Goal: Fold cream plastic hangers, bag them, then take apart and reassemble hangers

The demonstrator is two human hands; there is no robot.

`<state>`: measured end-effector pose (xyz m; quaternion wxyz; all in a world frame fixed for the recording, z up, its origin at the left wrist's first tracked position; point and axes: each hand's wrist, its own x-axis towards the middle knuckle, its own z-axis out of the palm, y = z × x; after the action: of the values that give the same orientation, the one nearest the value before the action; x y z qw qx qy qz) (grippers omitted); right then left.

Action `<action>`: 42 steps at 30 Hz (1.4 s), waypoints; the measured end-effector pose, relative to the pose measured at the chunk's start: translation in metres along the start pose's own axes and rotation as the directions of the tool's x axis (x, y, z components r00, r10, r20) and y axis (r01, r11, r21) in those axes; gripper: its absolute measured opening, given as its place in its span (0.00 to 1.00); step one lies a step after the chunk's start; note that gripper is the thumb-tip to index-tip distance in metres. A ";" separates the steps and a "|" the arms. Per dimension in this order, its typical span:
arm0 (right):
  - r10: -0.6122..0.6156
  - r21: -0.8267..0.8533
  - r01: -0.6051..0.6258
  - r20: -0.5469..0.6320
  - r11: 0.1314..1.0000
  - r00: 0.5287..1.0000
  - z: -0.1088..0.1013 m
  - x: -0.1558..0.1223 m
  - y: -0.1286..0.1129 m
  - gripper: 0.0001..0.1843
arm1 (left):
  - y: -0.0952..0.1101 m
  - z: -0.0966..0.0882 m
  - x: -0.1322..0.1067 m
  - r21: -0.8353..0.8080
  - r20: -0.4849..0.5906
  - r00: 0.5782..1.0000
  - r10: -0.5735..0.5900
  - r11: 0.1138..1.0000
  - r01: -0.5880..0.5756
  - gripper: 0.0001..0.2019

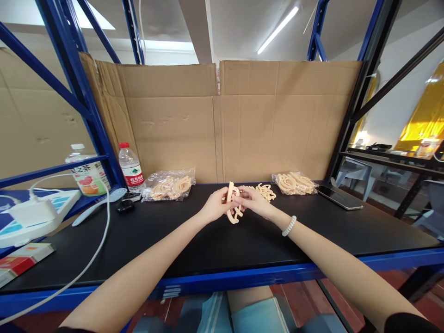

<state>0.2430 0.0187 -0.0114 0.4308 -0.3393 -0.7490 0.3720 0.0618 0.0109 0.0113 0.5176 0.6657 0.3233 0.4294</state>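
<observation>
Both hands meet over the middle of the black table (215, 245). My left hand (214, 208) and my right hand (255, 202) are both closed on a beige plastic hair claw clip (232, 203), held upright between them above the tabletop. Just behind my right hand lies a small loose pile of the same beige clip parts (265, 190). A clear bag of beige parts (169, 186) rests at the back left, and another bag of parts (294, 182) at the back right. A white bead bracelet (289, 225) circles my right wrist.
Cardboard sheets (222, 120) wall off the back. A water bottle (131, 167) and a drink bottle (86, 178) stand at the left, beside a white power strip (34, 215) with a cable (90, 259). A phone (338, 197) lies at the right. Blue rack posts (79, 92) frame the bench.
</observation>
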 end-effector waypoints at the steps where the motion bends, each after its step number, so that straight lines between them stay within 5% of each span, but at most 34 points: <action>1: 0.018 0.110 -0.021 0.028 0.994 0.999 0.004 0.000 -0.001 0.23 | -0.001 -0.001 0.000 0.038 0.023 1.000 0.019 0.999 -0.020 0.17; 6: 0.102 0.283 -0.117 0.065 0.952 0.993 0.004 -0.001 -0.004 0.22 | 0.003 -0.005 0.001 0.058 0.007 1.000 -0.006 0.998 0.006 0.17; 14: 0.261 0.217 -0.230 -0.124 0.949 0.957 -0.011 0.002 0.003 0.07 | 0.009 -0.016 0.005 -0.031 -0.185 0.982 -0.033 0.999 0.028 0.10; 20: 0.209 0.157 -0.173 -0.256 0.972 0.944 -0.015 0.003 0.004 0.06 | 0.004 -0.016 0.007 0.028 -0.218 0.976 0.005 1.000 0.001 0.11; 30: 0.196 0.244 -0.173 -0.077 0.954 0.978 0.005 -0.001 -0.007 0.13 | 0.003 0.001 -0.002 0.302 -0.056 0.986 0.156 0.944 -0.133 0.25; 36: 0.181 0.202 -0.174 -0.016 0.964 0.983 -0.005 -0.004 -0.014 0.04 | 0.002 0.001 -0.006 0.651 -0.101 0.924 0.368 0.727 -0.219 0.16; 42: 0.169 0.155 -0.191 0.146 0.969 0.975 -0.001 -0.008 -0.019 0.10 | 0.006 0.011 -0.013 0.792 -0.086 0.944 0.317 0.596 -0.128 0.04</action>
<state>0.2433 0.0028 0.0020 0.3719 -0.3433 -0.7076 0.4930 0.0660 -0.0065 0.0130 0.0824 0.8071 0.4449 0.3793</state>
